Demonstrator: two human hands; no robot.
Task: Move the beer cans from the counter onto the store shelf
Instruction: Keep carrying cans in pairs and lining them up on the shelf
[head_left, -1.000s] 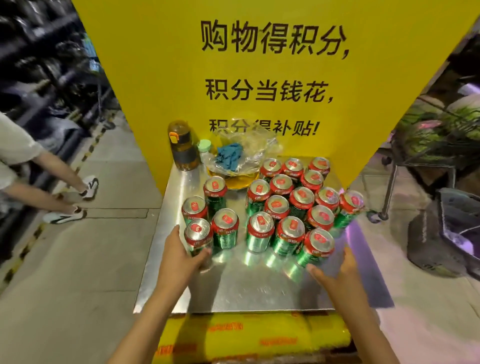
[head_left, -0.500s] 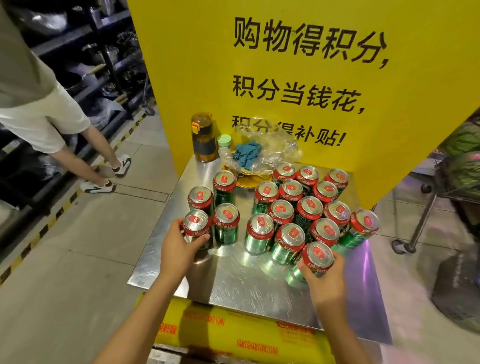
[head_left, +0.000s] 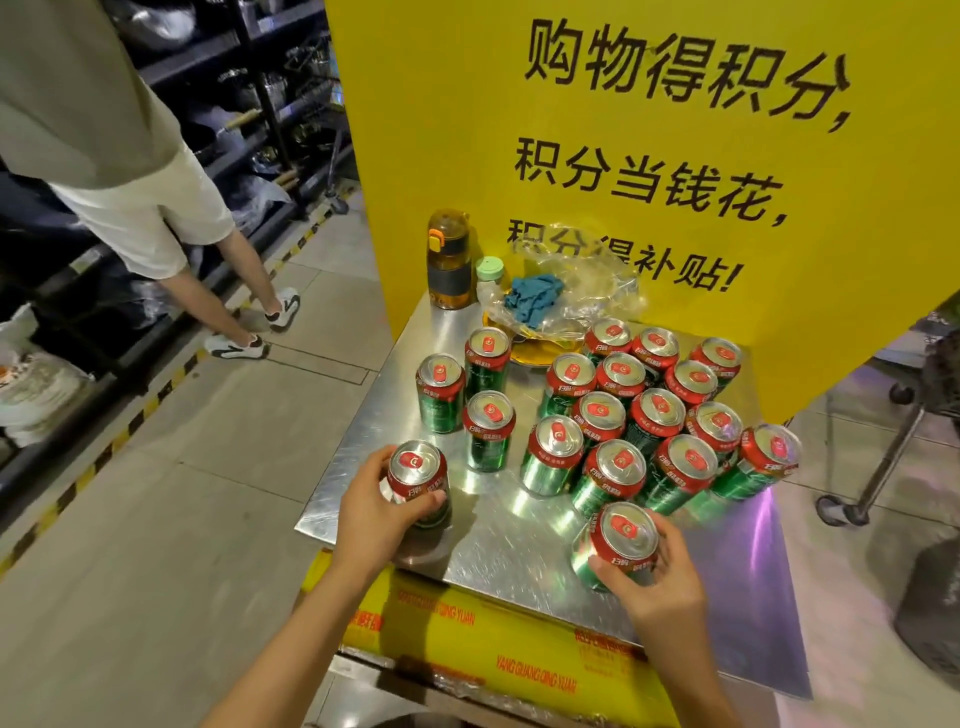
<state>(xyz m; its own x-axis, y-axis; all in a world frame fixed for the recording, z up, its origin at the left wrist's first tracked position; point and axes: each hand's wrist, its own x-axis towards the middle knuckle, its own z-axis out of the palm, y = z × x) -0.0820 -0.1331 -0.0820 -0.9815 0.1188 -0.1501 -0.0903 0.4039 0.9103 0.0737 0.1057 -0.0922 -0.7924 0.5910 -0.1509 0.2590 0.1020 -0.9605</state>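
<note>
Several green beer cans with red tops (head_left: 644, 410) stand clustered on a shiny metal counter (head_left: 519, 540). My left hand (head_left: 371, 512) grips one can (head_left: 418, 480) at the counter's near left, pulled away from the group. My right hand (head_left: 657, 577) grips another can (head_left: 621, 543) at the near right, tilted and apart from the cluster. Three more cans (head_left: 488, 436) stand to the left of the main cluster. No store shelf for the cans is identifiable.
A big yellow sign (head_left: 649, 156) rises behind the counter. An amber bottle (head_left: 449, 260), a green-lidded jar (head_left: 489, 273) and a plastic bag with a blue cloth (head_left: 550, 301) sit at the back. A person (head_left: 119, 171) stands left by dark racks (head_left: 270, 93). A cart frame (head_left: 893, 431) stands right.
Both hands closed round their cans and drew them toward me, away from the group. The view shifted right and closer to the counter.
</note>
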